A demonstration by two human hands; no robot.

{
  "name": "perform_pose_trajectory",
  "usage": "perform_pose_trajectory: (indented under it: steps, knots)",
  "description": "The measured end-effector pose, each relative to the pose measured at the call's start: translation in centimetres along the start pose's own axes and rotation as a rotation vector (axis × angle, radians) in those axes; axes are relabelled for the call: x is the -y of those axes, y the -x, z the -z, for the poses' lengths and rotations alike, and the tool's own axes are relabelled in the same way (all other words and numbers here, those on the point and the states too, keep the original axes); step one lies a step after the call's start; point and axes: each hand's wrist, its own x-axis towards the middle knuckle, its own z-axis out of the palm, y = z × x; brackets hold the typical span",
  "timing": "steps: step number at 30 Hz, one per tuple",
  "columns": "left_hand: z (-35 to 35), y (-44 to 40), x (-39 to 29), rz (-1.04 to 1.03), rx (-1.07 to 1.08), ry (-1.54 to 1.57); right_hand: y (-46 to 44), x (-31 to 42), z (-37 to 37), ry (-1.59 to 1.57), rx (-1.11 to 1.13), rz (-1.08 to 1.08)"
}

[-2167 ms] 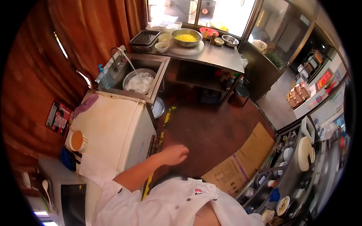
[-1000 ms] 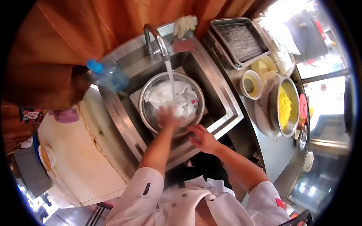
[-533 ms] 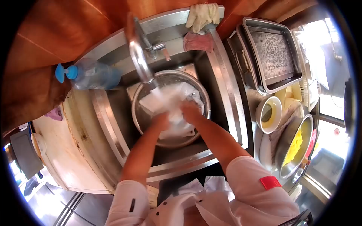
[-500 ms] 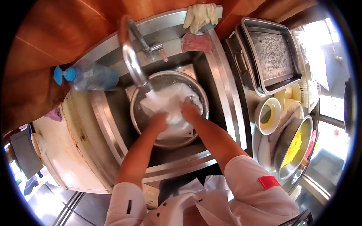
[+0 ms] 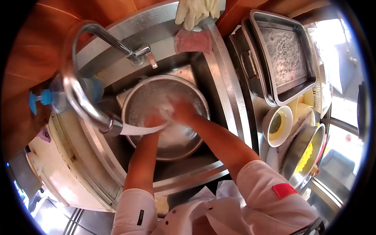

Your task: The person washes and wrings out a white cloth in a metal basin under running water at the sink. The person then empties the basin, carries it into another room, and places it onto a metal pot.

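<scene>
Both hands are inside a round metal bowl (image 5: 205,117) that stands in the sink. My left hand (image 5: 154,118) is at the bowl's middle left, and my right hand (image 5: 183,111) is close beside it. Motion and splashing water smear the fingers of both, so their grip does not show. A blurred whitish patch (image 5: 177,136), perhaps the white cloth, lies under the water just below the hands. From the curved faucet (image 5: 80,100) a stream of water (image 5: 143,129) runs across my left wrist into the bowl.
Light work gloves (image 5: 196,13) and a pink sponge-like pad (image 5: 193,41) rest on the sink's back rim. A blue-capped bottle (image 5: 58,96) stands left. To the right are stacked metal trays (image 5: 284,55), a white bowl (image 5: 277,126) and a metal bowl (image 5: 303,156) with yellow food.
The faucet spout has swung left and nearer, and its stream now enters from the left. The white cloth, spread wide in the bowl before, is now mostly out of sight around the hands.
</scene>
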Motion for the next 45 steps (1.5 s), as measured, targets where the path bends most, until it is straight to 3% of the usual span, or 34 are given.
perform_pose_trajectory:
  steps: [3, 5, 7, 9, 11, 12, 13, 15, 17, 19, 21, 22, 24, 25, 27, 30, 31, 33, 34, 36, 37, 40, 42, 43, 44, 45]
  knots:
    - [-10.0, -3.1, 3.7, 0.064, -0.143, 0.197, -2.3, -0.4, -3.1, -0.078, 0.074, -0.02]
    - [-12.9, -4.1, 5.1, 0.084, -0.192, 0.256, -3.8, -0.8, -6.0, -0.107, 0.026, -0.109]
    - [-8.8, -3.8, 5.2, -0.008, -0.11, 0.204, -4.8, -0.6, -6.7, -0.136, -0.028, -0.192]
    - [-2.1, -2.8, 4.6, -0.105, -0.042, 0.149, -6.1, -0.2, -5.6, 0.222, 0.394, -0.155]
    - [5.9, 3.5, -0.7, -0.051, -0.02, 0.032, -4.9, 1.2, -0.8, 0.156, 0.473, -0.21]
    - [6.2, 7.0, -1.5, -0.134, -0.295, -0.109, -4.2, 1.5, 1.3, 0.089, 0.556, -0.26]
    - [6.4, 8.7, -2.0, -0.141, -0.299, -0.108, -2.9, 1.7, 1.6, 0.091, 0.549, -0.266]
    - [6.2, 10.8, -2.4, -0.038, -0.147, -0.024, 1.0, 2.9, 1.1, 0.374, -0.064, 0.014]
    - [5.6, 10.4, -2.0, -0.021, -0.077, -0.029, 2.9, 3.8, 2.2, 0.337, 0.033, 0.044]
    - [3.3, 8.5, -0.9, -0.091, -0.154, 0.08, 3.5, 4.6, 3.1, 0.299, 0.134, 0.069]
    - [-4.1, 4.7, 2.6, -0.107, -0.083, 0.005, 2.9, 4.7, 2.7, 0.212, 0.294, 0.025]
    - [-6.9, 3.6, 3.6, -0.111, -0.04, -0.034, 2.5, 3.6, 0.4, 0.21, 0.306, 0.023]
    - [-11.0, 1.5, 5.0, -0.112, 0.011, -0.057, 1.3, 0.0, -5.3, 0.149, 0.077, 0.09]
    - [-11.4, 0.3, 5.1, -0.113, 0.01, -0.032, 0.7, -0.3, -5.8, 0.145, 0.083, 0.084]
    - [-10.5, -2.0, 5.1, -0.121, -0.003, 0.041, -1.6, -1.0, -5.7, -0.008, 0.297, -0.171]
    - [-6.0, -4.4, 5.3, -0.15, 0.083, 0.077, -3.6, -2.0, -4.8, 0.107, 0.365, -0.093]
    - [-3.9, -4.8, 5.3, -0.155, 0.14, 0.07, -3.6, -0.5, -3.3, 0.101, 0.362, -0.089]
    - [0.5, -4.1, 4.3, -0.175, 0.2, 0.045, -4.1, 2.9, 2.5, -0.036, 0.528, -0.318]
    - [2.2, -2.8, 3.7, -0.205, 0.157, 0.037, -3.8, 2.8, 2.5, -0.039, 0.515, -0.315]
    - [4.8, 2.1, 2.6, -0.302, -0.126, 0.058, -2.1, 2.0, 0.2, -0.313, 0.209, -0.231]
    - [6.8, 5.0, 0.8, -0.236, -0.267, 0.169, 0.0, 2.9, 1.6, -0.315, 0.195, -0.229]
    - [10.0, 11.1, -3.7, -0.118, -0.184, -0.113, 5.6, 4.7, 5.6, 0.172, -0.017, -0.013]
    - [8.8, 11.4, -3.8, -0.072, -0.131, -0.229, 6.1, 4.5, 5.6, 0.271, 0.205, 0.044]
    - [6.4, 10.0, -3.0, -0.072, -0.121, -0.239, 5.4, 3.2, 3.3, 0.273, 0.201, 0.039]
    - [3.9, 8.5, -2.2, -0.072, -0.111, -0.249, 4.5, 1.1, -1.4, 0.252, 0.052, 0.094]
    - [0.7, 6.8, -0.5, -0.059, -0.225, 0.034, 3.9, 0.2, -4.4, 0.227, -0.093, 0.147]
